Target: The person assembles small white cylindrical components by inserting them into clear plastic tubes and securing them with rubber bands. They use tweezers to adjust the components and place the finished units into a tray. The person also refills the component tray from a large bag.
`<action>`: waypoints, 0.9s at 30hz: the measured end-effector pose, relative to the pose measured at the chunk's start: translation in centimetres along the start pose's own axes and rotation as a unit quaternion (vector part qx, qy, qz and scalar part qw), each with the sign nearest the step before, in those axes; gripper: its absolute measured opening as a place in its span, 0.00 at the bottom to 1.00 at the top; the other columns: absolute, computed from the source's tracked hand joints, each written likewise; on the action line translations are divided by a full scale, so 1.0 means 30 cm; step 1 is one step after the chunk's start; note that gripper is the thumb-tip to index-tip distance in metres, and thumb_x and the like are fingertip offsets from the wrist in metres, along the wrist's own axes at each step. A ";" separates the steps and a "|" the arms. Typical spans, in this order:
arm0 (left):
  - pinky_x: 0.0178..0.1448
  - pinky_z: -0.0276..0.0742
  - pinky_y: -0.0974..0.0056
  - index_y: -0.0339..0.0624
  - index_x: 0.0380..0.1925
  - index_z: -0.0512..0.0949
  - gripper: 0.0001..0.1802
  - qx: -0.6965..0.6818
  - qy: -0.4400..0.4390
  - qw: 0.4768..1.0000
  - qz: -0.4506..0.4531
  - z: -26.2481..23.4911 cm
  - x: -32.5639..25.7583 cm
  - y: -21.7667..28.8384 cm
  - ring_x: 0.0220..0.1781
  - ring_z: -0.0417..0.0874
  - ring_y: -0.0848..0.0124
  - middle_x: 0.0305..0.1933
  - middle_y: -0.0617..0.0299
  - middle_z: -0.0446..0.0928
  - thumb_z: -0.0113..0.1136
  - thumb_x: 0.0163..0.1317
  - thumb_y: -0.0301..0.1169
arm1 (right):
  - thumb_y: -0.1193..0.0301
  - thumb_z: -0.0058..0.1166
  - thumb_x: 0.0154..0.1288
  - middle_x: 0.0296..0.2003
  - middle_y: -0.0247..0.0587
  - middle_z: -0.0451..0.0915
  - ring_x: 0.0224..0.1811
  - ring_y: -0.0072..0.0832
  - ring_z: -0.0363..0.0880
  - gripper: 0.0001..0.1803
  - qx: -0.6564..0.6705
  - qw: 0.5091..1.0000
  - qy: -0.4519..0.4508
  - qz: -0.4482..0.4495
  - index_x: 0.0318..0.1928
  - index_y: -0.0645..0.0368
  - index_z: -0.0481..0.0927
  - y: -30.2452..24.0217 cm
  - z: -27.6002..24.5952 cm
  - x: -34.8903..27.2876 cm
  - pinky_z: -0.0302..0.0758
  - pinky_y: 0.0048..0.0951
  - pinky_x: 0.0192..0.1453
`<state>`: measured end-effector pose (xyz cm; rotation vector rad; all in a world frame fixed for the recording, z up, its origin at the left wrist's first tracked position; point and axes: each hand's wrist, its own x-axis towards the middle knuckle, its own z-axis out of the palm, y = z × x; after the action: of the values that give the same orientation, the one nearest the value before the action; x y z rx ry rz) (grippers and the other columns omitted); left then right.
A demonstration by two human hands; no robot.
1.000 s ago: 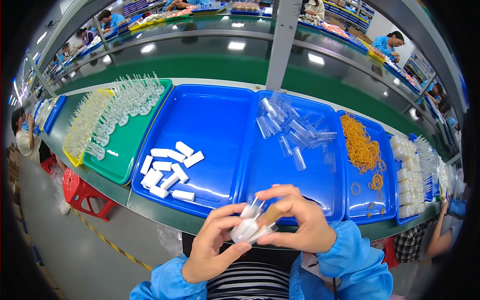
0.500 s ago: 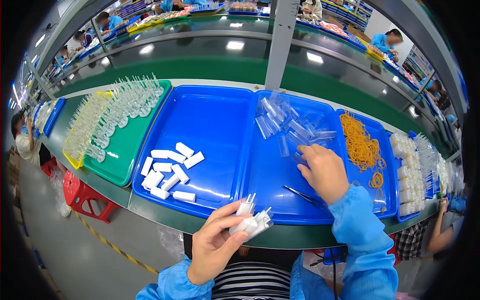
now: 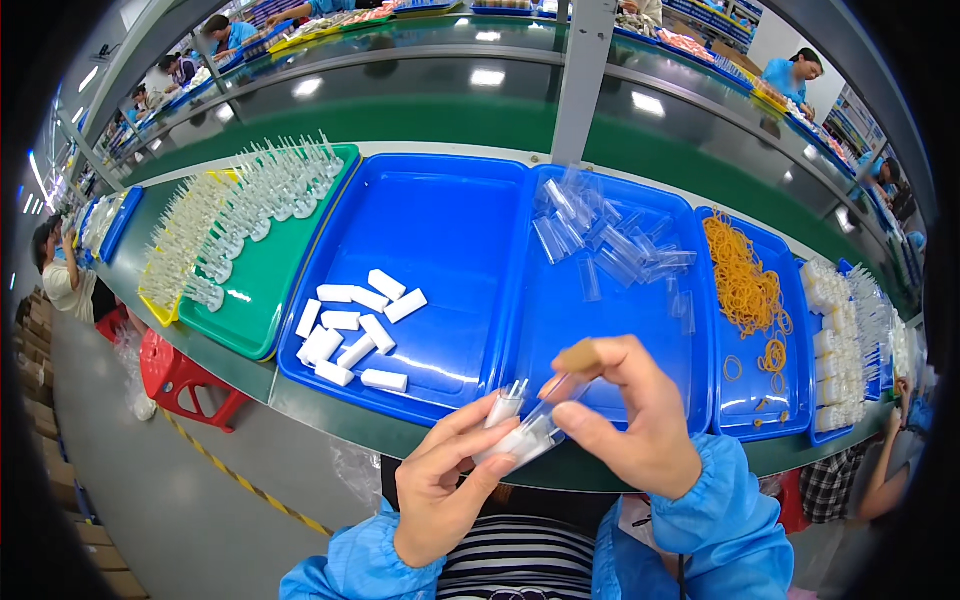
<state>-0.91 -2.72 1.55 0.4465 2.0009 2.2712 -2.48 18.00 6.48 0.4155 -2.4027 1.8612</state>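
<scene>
Low in front of me, my left hand point(image 3: 440, 490) is closed around several small white plugs point(image 3: 512, 443) with thin metal prongs, some with clear plastic over them. My right hand point(image 3: 645, 430) has its thumb and index finger pinched on a clear plastic sleeve point(image 3: 563, 391), right beside the plugs' pronged ends. A brown cover point(image 3: 579, 357) sits on a fingertip of that hand. More clear sleeves point(image 3: 625, 250) lie heaped at the back of the blue tray point(image 3: 560, 310) ahead. The tweezers in that tray are hidden behind my right hand.
Loose white blocks point(image 3: 385, 380) lie in the left blue tray point(image 3: 440, 220). Farther left, a green tray point(image 3: 260, 305) holds rows of clear stemmed parts point(image 3: 230, 240). Rubber bands point(image 3: 745, 275) fill a tray at right. A metal post point(image 3: 582, 90) rises behind; a red stool point(image 3: 185, 380) stands lower left.
My right hand has come from the sleeve heap down to my left hand, bringing a clear sleeve with it. The left hand still holds the plugs. The view has shifted slightly.
</scene>
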 end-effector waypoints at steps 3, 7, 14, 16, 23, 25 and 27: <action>0.60 0.82 0.62 0.32 0.53 0.82 0.16 0.000 0.009 1.000 0.007 -0.002 -0.005 -0.005 0.63 0.79 0.60 0.66 0.43 0.72 0.64 0.65 0.20 | 0.76 0.63 0.65 0.44 0.42 0.82 0.49 0.28 0.82 0.19 0.028 0.999 0.006 0.017 0.54 0.64 0.74 0.012 0.010 -0.008 0.75 0.31 0.59; 0.60 0.81 0.62 0.31 0.53 0.82 0.16 -0.010 0.028 1.000 0.008 0.001 -0.006 -0.015 0.63 0.79 0.59 0.66 0.42 0.72 0.65 0.64 0.20 | 0.75 0.65 0.64 0.45 0.43 0.82 0.48 0.28 0.82 0.18 0.071 0.997 0.025 0.032 0.51 0.64 0.75 0.024 0.026 -0.025 0.75 0.31 0.59; 0.62 0.79 0.60 0.32 0.49 0.83 0.12 -0.013 0.035 0.998 0.045 -0.009 -0.005 -0.021 0.62 0.79 0.60 0.66 0.42 0.72 0.65 0.65 0.20 | 0.73 0.70 0.59 0.43 0.38 0.86 0.46 0.31 0.84 0.18 -0.076 0.989 0.064 -0.106 0.47 0.58 0.76 0.046 0.044 -0.060 0.70 0.38 0.59; 0.63 0.78 0.60 0.33 0.48 0.84 0.12 0.001 0.038 0.998 0.054 -0.004 0.005 -0.006 0.61 0.80 0.60 0.64 0.42 0.74 0.65 0.63 0.20 | 0.73 0.71 0.58 0.42 0.34 0.87 0.45 0.30 0.84 0.18 -0.080 0.986 0.069 -0.128 0.46 0.56 0.76 0.042 0.050 -0.072 0.69 0.40 0.58; 0.63 0.78 0.58 0.35 0.45 0.86 0.13 0.149 0.081 0.981 0.097 0.017 0.008 0.000 0.59 0.82 0.56 0.57 0.41 0.79 0.68 0.58 0.19 | 0.74 0.71 0.56 0.40 0.34 0.87 0.46 0.31 0.83 0.17 -0.126 0.981 0.077 -0.124 0.44 0.56 0.77 0.031 0.058 -0.067 0.69 0.39 0.57; 0.64 0.77 0.58 0.35 0.46 0.86 0.14 0.142 0.070 0.984 0.085 0.018 0.000 -0.008 0.59 0.82 0.56 0.59 0.41 0.78 0.68 0.59 0.19 | 0.74 0.70 0.57 0.39 0.35 0.86 0.49 0.33 0.82 0.15 -0.105 0.988 0.076 -0.083 0.43 0.56 0.78 0.024 0.049 -0.041 0.69 0.37 0.56; 0.64 0.77 0.58 0.35 0.48 0.85 0.15 0.130 0.066 0.986 0.077 0.019 -0.004 -0.009 0.60 0.82 0.56 0.60 0.41 0.78 0.68 0.59 0.19 | 0.75 0.70 0.57 0.39 0.36 0.85 0.50 0.34 0.81 0.15 -0.125 0.987 0.047 -0.092 0.43 0.57 0.79 0.022 0.032 -0.024 0.69 0.36 0.55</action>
<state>-0.66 -2.16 1.32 0.4989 2.4237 2.1816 -1.86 17.35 5.46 0.4958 -2.4013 1.4493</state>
